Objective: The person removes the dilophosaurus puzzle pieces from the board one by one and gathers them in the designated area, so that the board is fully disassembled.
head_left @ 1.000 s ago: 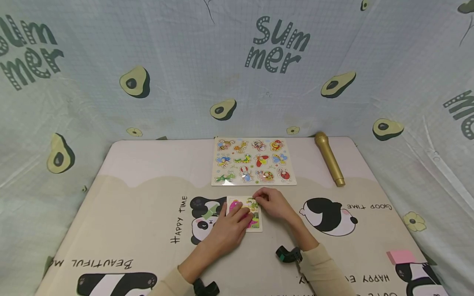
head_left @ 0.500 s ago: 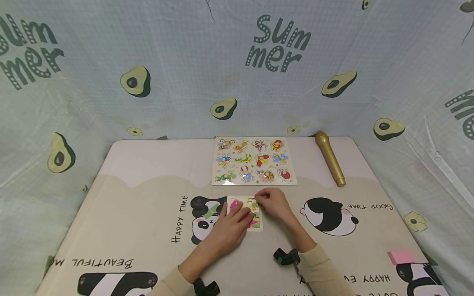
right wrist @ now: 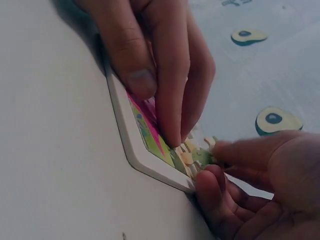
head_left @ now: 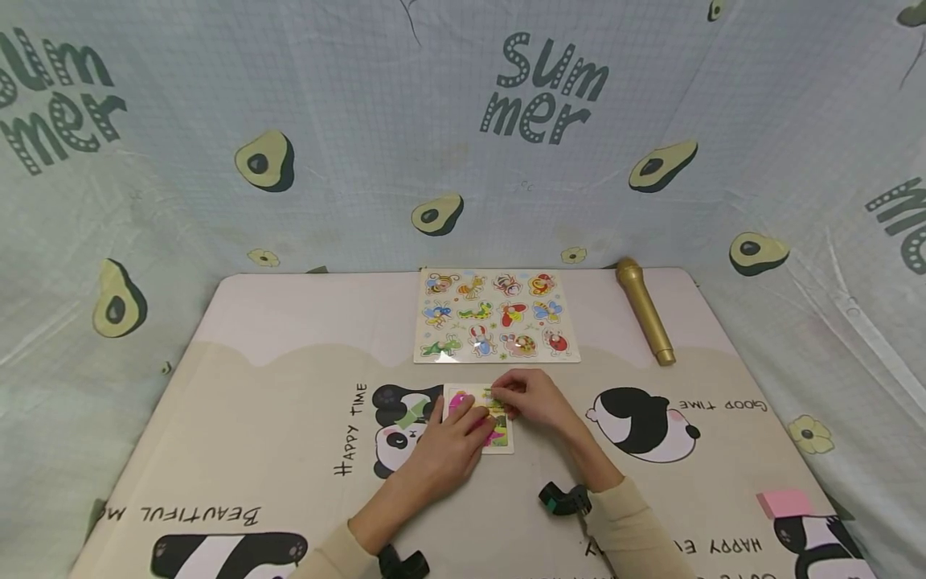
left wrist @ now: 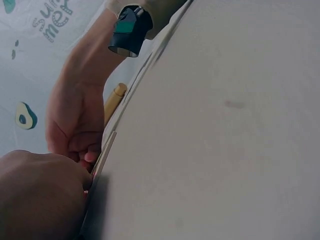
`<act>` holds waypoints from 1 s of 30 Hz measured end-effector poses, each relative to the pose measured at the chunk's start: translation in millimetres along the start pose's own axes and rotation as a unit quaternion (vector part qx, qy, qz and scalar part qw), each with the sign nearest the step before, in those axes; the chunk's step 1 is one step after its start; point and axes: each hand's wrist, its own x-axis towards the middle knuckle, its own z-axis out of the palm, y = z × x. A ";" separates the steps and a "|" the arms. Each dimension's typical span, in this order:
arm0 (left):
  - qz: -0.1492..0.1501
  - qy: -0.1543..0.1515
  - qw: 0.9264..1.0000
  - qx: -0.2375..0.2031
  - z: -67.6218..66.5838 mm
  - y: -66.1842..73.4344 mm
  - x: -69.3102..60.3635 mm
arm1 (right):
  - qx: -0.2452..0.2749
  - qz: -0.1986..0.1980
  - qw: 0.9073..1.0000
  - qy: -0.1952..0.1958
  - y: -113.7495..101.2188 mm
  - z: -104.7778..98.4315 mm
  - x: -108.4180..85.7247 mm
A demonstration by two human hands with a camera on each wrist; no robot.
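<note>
A small framed jigsaw puzzle (head_left: pixel 507 447) with a pink and green picture lies flat at the middle of the table. My left hand (head_left: pixel 448 444) rests over its left part, fingers stretched out and fingertips pressing on the picture. At the puzzle's upper right corner, my right hand (head_left: pixel 537 400) pinches a green jigsaw piece (right wrist: pixel 202 157) between thumb and fingertips. In the right wrist view that piece is raised at an angle above the tray's white rim (right wrist: pixel 145 162). The left hand hides much of the picture.
Behind the puzzle lies a board of insect pictures (head_left: pixel 496 315). A gold microphone-shaped stick (head_left: pixel 644 312) is at the back right. A pink block (head_left: pixel 784 503) sits near the right table edge. Printed cloth hangs behind and at the sides.
My right hand's fingertips have shifted slightly left over the puzzle's upper right corner. My left hand and the puzzle stay in place.
</note>
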 end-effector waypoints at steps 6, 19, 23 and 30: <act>0.003 0.002 1.000 0.006 0.7 -0.6 1.0 | 0.015 0.010 1.000 0.005 -0.8 -0.8 1.0; 0.013 0.018 1.000 -0.012 4.8 -4.3 3.1 | 0.078 0.016 0.997 0.002 2.4 -5.3 3.1; 0.013 0.019 1.000 -0.014 5.6 -5.1 3.2 | 0.081 0.013 0.997 -0.001 3.6 -10.1 3.6; 0.022 0.038 0.999 -0.019 7.0 -6.3 2.1 | 0.076 -0.003 0.997 0.009 5.8 -19.9 4.2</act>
